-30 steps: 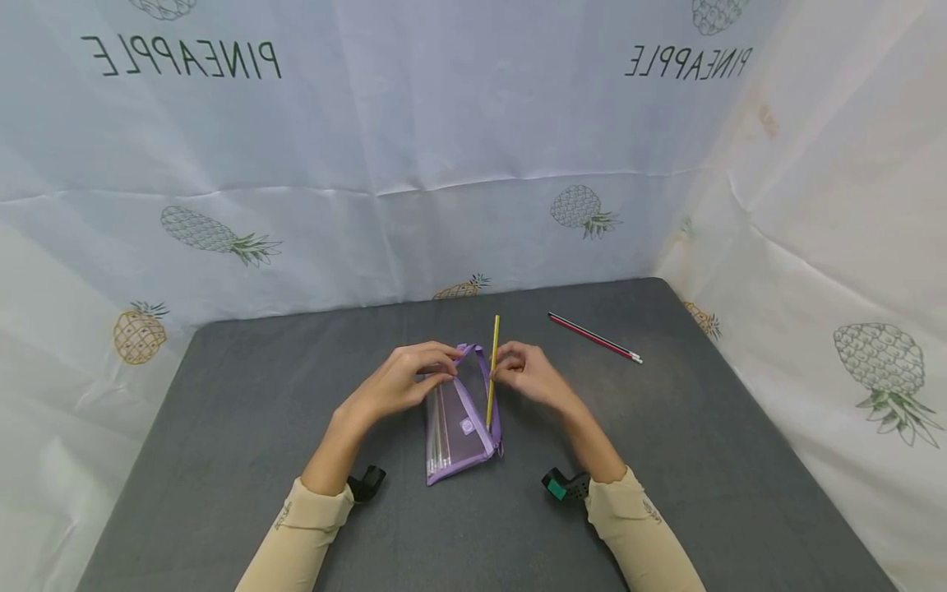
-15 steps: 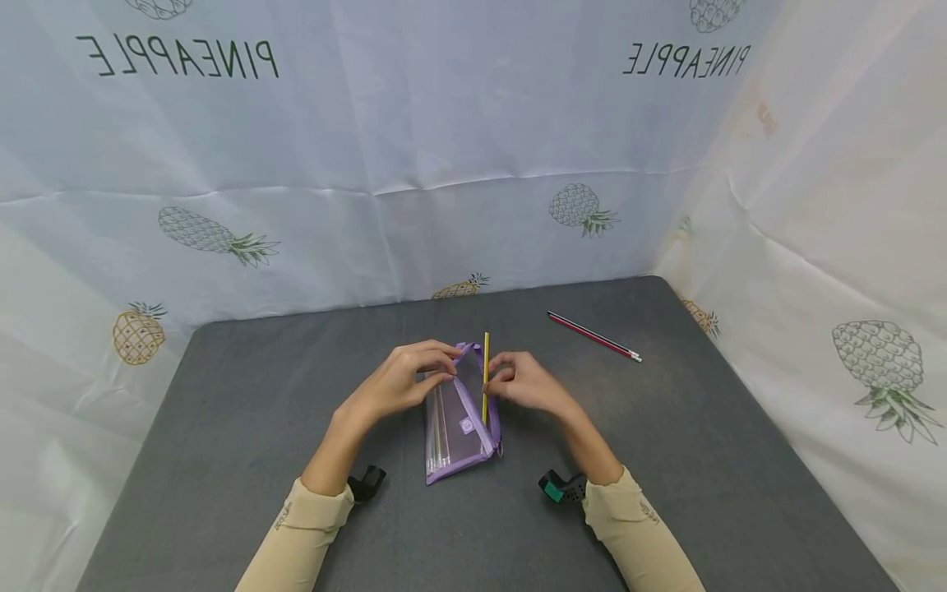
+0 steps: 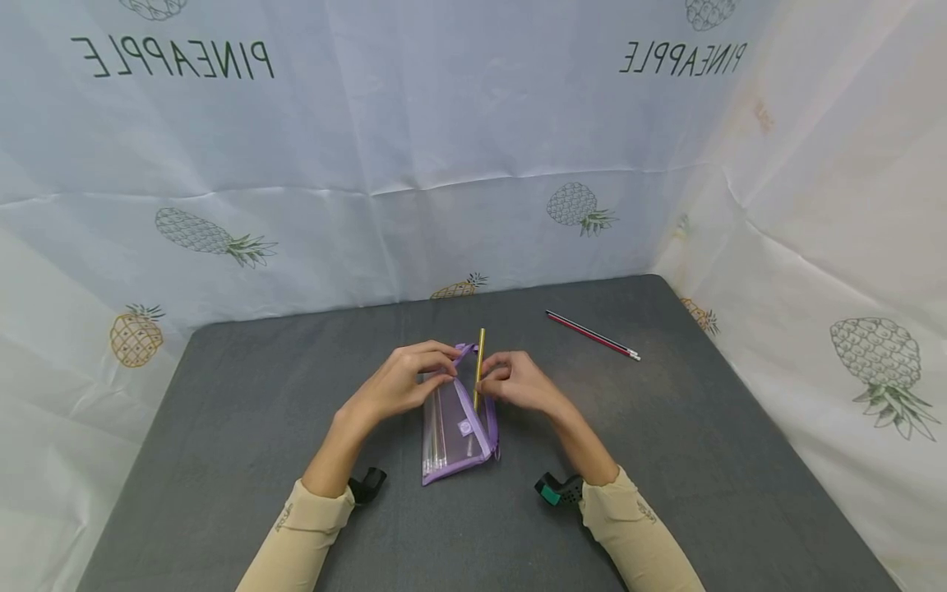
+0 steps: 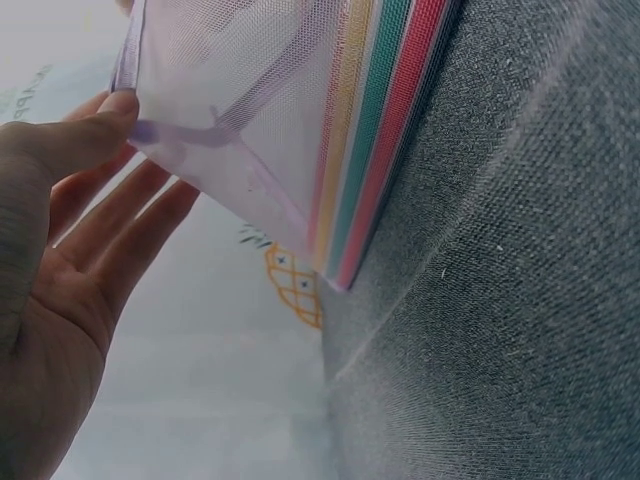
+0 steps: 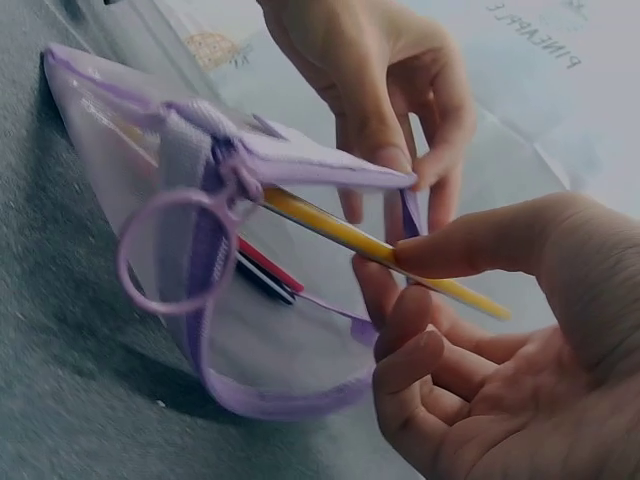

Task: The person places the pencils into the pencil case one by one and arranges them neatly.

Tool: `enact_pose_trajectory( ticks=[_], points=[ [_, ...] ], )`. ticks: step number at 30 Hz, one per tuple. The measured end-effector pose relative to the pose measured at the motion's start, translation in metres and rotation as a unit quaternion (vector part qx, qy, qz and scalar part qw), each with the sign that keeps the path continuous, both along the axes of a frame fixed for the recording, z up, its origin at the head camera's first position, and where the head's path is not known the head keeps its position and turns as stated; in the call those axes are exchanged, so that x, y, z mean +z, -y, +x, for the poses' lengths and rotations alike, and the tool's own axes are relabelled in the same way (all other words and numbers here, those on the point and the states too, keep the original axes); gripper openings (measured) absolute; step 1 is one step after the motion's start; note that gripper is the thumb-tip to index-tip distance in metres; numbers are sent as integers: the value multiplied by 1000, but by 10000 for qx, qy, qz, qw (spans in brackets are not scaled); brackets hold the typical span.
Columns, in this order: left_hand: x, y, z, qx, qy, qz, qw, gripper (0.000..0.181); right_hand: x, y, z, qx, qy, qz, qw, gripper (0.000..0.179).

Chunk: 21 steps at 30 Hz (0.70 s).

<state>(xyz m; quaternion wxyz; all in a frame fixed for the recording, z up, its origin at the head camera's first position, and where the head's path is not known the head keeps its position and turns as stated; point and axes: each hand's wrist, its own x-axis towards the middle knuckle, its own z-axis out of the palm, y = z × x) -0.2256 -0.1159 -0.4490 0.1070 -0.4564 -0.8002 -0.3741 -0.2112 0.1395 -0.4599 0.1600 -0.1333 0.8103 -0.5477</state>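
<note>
A mesh pencil case [image 3: 453,444] with purple trim stands at mid-table, its zipped top gaping. My left hand [image 3: 399,380] pinches the rim of its mouth between thumb and fingers. Between thumb and fingertips my right hand [image 3: 520,382] holds a yellow pencil [image 3: 480,349]. That pencil slants into the mouth, its lower end hidden behind the purple edge [image 5: 330,172]. Several pencils lie inside along the far side, among them a green pencil [image 4: 380,110] and a red pencil [image 4: 400,130] in the left wrist view. A ring pull [image 5: 125,255] hangs from the zip.
Behind and right of the case, a red pencil [image 3: 584,330] and a black pencil [image 3: 602,338] lie side by side on the dark grey table [image 3: 473,543]. A white pineapple-print curtain [image 3: 318,247] rises at the table's back and right edges.
My right hand has shifted slightly left and down with the yellow pencil, bringing it further over the case's mouth. My left hand keeps its hold on the rim.
</note>
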Motion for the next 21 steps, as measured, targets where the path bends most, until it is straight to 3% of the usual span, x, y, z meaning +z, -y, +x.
enact_pose_trajectory(
  ticks=[6, 14, 18, 21],
  points=[
    [0, 0, 0, 7, -53, -5, 10000, 9, -2, 6, 2, 174, 110, -248, 9995, 12],
    [0, 1, -1, 22, 23, -58, 10000, 8, -8, 2, 0, 610, 536, 52, 9967, 10],
    [0, 2, 0, 18, 93, -94, 9999, 8, -10, 2, 0, 539, 520, 146, 9971, 15],
    [1, 2, 0, 30, 75, -94, 9999, 8, -9, -1, -1, 236, 200, 91, 9995, 17]
  ],
)
